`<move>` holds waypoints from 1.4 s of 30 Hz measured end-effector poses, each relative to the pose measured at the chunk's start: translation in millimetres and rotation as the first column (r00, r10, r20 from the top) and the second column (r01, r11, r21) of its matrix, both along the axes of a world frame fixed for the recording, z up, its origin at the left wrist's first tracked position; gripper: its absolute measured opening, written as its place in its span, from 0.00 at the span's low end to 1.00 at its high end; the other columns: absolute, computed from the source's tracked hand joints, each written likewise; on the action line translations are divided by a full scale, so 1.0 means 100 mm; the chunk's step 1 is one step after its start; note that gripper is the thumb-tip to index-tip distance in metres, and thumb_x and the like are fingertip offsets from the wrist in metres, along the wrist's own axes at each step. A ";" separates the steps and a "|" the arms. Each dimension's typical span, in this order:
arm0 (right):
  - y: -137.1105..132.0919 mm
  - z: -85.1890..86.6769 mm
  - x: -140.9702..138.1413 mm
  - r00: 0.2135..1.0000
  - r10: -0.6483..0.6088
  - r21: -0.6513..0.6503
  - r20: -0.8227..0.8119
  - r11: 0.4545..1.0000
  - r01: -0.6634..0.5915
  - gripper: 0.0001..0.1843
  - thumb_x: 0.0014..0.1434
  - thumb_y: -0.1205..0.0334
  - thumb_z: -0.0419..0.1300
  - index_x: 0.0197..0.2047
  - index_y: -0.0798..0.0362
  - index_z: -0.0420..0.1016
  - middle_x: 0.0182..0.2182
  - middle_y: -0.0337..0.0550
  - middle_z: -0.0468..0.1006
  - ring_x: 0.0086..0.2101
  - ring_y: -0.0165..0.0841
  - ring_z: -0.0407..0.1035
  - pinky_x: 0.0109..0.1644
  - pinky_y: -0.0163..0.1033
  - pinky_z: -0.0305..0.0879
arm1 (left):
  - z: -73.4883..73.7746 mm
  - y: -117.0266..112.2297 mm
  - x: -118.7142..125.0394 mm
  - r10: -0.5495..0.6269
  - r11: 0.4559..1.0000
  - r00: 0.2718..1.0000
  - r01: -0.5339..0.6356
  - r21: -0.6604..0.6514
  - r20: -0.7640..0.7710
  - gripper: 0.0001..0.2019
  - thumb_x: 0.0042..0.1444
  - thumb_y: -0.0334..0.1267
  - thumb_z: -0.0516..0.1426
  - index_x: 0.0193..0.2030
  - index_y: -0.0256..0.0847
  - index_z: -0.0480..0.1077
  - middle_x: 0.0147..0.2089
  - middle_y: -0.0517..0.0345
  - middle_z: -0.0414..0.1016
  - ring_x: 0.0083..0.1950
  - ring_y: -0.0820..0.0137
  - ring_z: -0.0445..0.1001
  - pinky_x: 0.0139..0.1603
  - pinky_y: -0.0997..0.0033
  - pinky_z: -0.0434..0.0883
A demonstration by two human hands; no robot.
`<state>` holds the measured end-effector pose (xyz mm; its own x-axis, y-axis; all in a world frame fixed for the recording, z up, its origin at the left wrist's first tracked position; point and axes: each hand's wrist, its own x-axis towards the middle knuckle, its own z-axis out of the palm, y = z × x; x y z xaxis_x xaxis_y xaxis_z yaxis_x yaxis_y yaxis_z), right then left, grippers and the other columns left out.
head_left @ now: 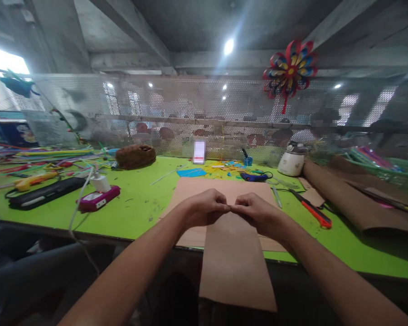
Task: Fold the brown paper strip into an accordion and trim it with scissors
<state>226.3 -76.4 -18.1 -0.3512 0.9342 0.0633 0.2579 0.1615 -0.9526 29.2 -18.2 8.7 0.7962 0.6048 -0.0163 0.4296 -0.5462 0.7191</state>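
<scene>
My left hand point(206, 208) and my right hand point(256, 212) meet knuckle to knuckle over the green table point(139, 203). Both are closed in a pinch on the top edge of a strip of brown paper point(236, 267), which hangs down past the table's front edge toward me. Under the hands lies a larger brown paper sheet point(197, 188), flat on the table.
A red-handled cutter point(313, 210) and a roll of brown paper point(353, 203) lie to the right. A glue gun point(255, 176), white jar point(291, 163) and paper scraps sit behind. At left are a pink box point(98, 198), black case point(44, 193) and coloured sticks point(47, 156). A pinwheel point(290, 70) hangs on the mesh.
</scene>
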 end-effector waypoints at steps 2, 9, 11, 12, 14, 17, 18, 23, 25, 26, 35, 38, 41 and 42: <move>-0.01 -0.02 0.01 0.996 -0.004 -0.047 -0.094 0.999 0.000 0.19 0.47 0.49 0.64 0.23 0.55 0.63 0.16 0.30 0.57 0.18 0.22 0.49 0.21 0.32 0.43 | 0.00 0.01 -0.02 0.026 0.998 0.999 -0.025 -0.053 0.026 0.19 0.47 0.52 0.58 0.25 0.33 0.68 0.22 0.63 0.62 0.24 0.76 0.58 0.25 0.76 0.56; 0.04 0.06 0.13 0.999 0.051 -0.017 -0.017 0.999 -0.051 0.19 0.47 0.48 0.63 0.24 0.57 0.67 0.17 0.33 0.61 0.19 0.24 0.53 0.23 0.32 0.47 | -0.07 0.12 -0.08 0.068 0.988 0.995 -0.056 -0.143 0.078 0.20 0.42 0.53 0.61 0.25 0.34 0.68 0.20 0.63 0.60 0.22 0.77 0.57 0.23 0.76 0.53; 0.07 0.13 0.19 0.993 0.089 0.009 0.075 0.996 -0.090 0.19 0.49 0.48 0.62 0.25 0.57 0.70 0.17 0.35 0.64 0.19 0.25 0.56 0.23 0.33 0.49 | -0.07 0.16 -0.11 0.049 0.986 0.995 -0.035 -0.161 0.084 0.19 0.44 0.52 0.60 0.26 0.33 0.68 0.20 0.63 0.60 0.22 0.77 0.57 0.23 0.76 0.53; 0.09 0.16 0.22 0.989 0.101 0.009 0.105 0.995 -0.102 0.19 0.49 0.48 0.62 0.26 0.58 0.71 0.17 0.36 0.65 0.19 0.26 0.57 0.24 0.33 0.50 | -0.06 0.17 -0.13 0.027 0.987 0.996 -0.012 -0.161 0.087 0.19 0.46 0.52 0.59 0.27 0.33 0.69 0.21 0.62 0.61 0.23 0.77 0.58 0.23 0.76 0.54; 0.10 0.20 0.26 0.987 0.105 -0.005 0.122 0.994 -0.105 0.18 0.50 0.48 0.61 0.27 0.57 0.71 0.16 0.37 0.65 0.19 0.26 0.58 0.24 0.33 0.52 | -0.03 0.19 -0.16 -0.027 0.989 0.996 0.038 -0.140 0.082 0.18 0.50 0.50 0.57 0.31 0.33 0.71 0.23 0.61 0.63 0.25 0.76 0.59 0.26 0.75 0.57; 0.09 0.22 0.30 0.985 0.103 -0.023 0.140 0.995 -0.101 0.18 0.51 0.47 0.59 0.27 0.56 0.70 0.15 0.36 0.65 0.19 0.26 0.58 0.24 0.34 0.53 | 0.02 0.22 -0.20 -0.079 0.991 0.996 0.083 -0.106 0.038 0.15 0.51 0.46 0.56 0.35 0.33 0.72 0.26 0.60 0.66 0.27 0.76 0.62 0.29 0.75 0.60; 0.09 0.23 0.30 0.981 0.112 -0.025 0.156 0.994 -0.110 0.18 0.52 0.47 0.59 0.26 0.56 0.69 0.15 0.35 0.64 0.18 0.26 0.58 0.24 0.33 0.53 | 0.04 0.23 -0.21 -0.081 0.992 0.996 0.083 -0.100 0.022 0.15 0.52 0.45 0.56 0.34 0.33 0.72 0.25 0.60 0.66 0.26 0.76 0.62 0.30 0.75 0.60; 0.10 0.21 0.31 0.966 0.150 0.001 0.212 0.988 -0.153 0.21 0.54 0.44 0.56 0.26 0.55 0.66 0.12 0.32 0.61 0.16 0.25 0.54 0.22 0.33 0.51 | 0.05 0.26 -0.24 -0.031 0.999 0.999 0.029 -0.042 -0.041 0.15 0.52 0.46 0.56 0.28 0.34 0.69 0.20 0.62 0.65 0.22 0.77 0.61 0.25 0.77 0.58; 0.11 0.20 0.31 0.963 0.159 -0.009 0.218 0.987 -0.162 0.21 0.54 0.43 0.55 0.27 0.55 0.66 0.14 0.34 0.64 0.15 0.24 0.54 0.21 0.33 0.50 | 0.04 0.27 -0.25 -0.030 0.999 0.999 0.028 -0.046 -0.040 0.16 0.51 0.47 0.56 0.26 0.34 0.69 0.20 0.62 0.65 0.21 0.77 0.61 0.24 0.77 0.57; 0.11 0.20 0.31 0.962 0.163 -0.014 0.218 0.986 -0.164 0.21 0.54 0.43 0.55 0.28 0.55 0.66 0.15 0.35 0.66 0.15 0.24 0.54 0.20 0.33 0.49 | 0.04 0.27 -0.26 -0.035 0.998 0.999 0.033 -0.061 -0.027 0.16 0.51 0.48 0.56 0.26 0.34 0.68 0.19 0.62 0.65 0.21 0.77 0.61 0.23 0.77 0.57; 0.14 0.21 0.43 0.991 0.126 -0.016 0.047 0.992 -0.126 0.20 0.53 0.46 0.59 0.29 0.57 0.68 0.12 0.29 0.59 0.14 0.21 0.48 0.18 0.29 0.41 | 0.17 0.17 -0.29 -0.024 0.974 0.993 0.049 -0.222 0.115 0.19 0.48 0.51 0.59 0.29 0.34 0.68 0.19 0.64 0.63 0.20 0.79 0.60 0.23 0.78 0.58; 0.12 0.24 0.39 0.974 0.019 0.020 -0.228 1.000 -0.015 0.18 0.54 0.47 0.58 0.33 0.56 0.71 0.12 0.30 0.61 0.13 0.22 0.51 0.18 0.30 0.47 | 0.19 0.11 -0.28 -0.006 0.951 0.970 0.081 -0.299 0.244 0.17 0.49 0.50 0.59 0.29 0.34 0.68 0.20 0.66 0.61 0.20 0.80 0.58 0.22 0.79 0.56; 0.03 0.29 0.24 0.893 -0.053 0.035 -0.446 0.996 0.076 0.22 0.46 0.53 0.65 0.45 0.51 0.71 0.25 0.38 0.74 0.23 0.29 0.67 0.28 0.34 0.63 | 0.15 0.05 -0.20 0.005 0.903 0.917 0.168 -0.396 0.400 0.17 0.48 0.50 0.60 0.29 0.34 0.68 0.21 0.65 0.61 0.20 0.80 0.58 0.22 0.78 0.55; -0.02 0.31 0.19 0.888 -0.026 0.026 -0.458 0.999 0.042 0.28 0.43 0.58 0.68 0.49 0.48 0.69 0.30 0.40 0.77 0.29 0.32 0.70 0.33 0.36 0.65 | 0.13 0.03 -0.17 0.000 0.882 0.903 0.202 -0.425 0.429 0.17 0.47 0.49 0.61 0.29 0.34 0.68 0.22 0.64 0.62 0.20 0.80 0.58 0.22 0.78 0.55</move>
